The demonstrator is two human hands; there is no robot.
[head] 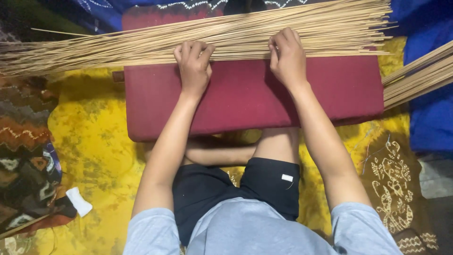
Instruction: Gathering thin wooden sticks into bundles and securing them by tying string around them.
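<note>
A wide layer of thin tan bamboo sticks [141,42] lies across the far edge of a flat dark-red cushion [245,99] in front of me. My left hand [193,66] rests knuckles up on the sticks' near edge, fingers curled over them. My right hand [288,56] presses down on the sticks a little to the right, fingers also bent over several of them. Both forearms reach out over my crossed legs in black shorts [236,189].
A second bundle of sticks [415,78] lies at the right, past the cushion's corner. Yellow patterned cloth [94,141] covers the floor. Blue fabric [432,118] is at the right, dark patterned cloth [23,156] at the left with a small white piece [78,201] beside it.
</note>
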